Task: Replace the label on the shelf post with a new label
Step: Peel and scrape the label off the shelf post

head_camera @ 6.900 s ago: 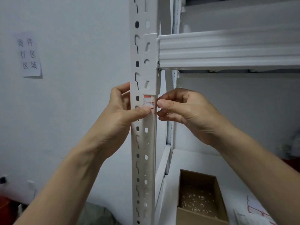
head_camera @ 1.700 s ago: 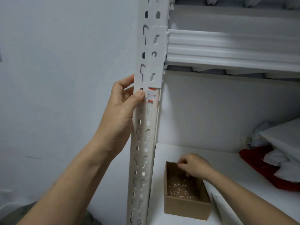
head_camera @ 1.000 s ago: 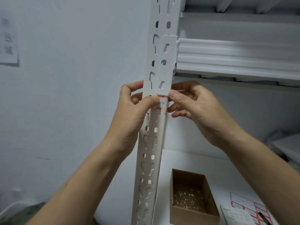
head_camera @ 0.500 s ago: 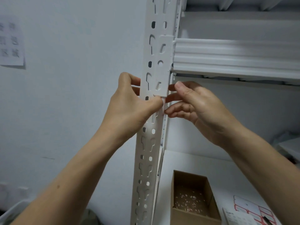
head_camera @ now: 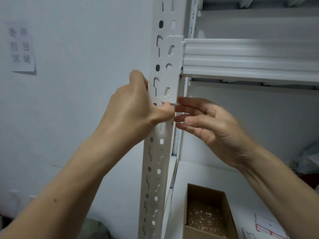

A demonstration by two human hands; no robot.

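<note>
Gripping the white perforated metal shelf post [head_camera: 156, 163] with the left hand [head_camera: 136, 114], thumb hiding the label spot, open right hand [head_camera: 215, 128] touching alongside; probably pressing down, replacement unconfirmed.

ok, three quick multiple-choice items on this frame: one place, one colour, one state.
1. The cardboard box sits: A on the floor; B on the lower shelf, right of the shelf post; C left of the post.
2. The borders on the label sheet are: A blue; B green; C red.
3. The box is: A open-topped; B taped shut; C on its side.
Key: B, it stands on the shelf board beside the post; C, red outlines show; A, scraps show inside.
</note>
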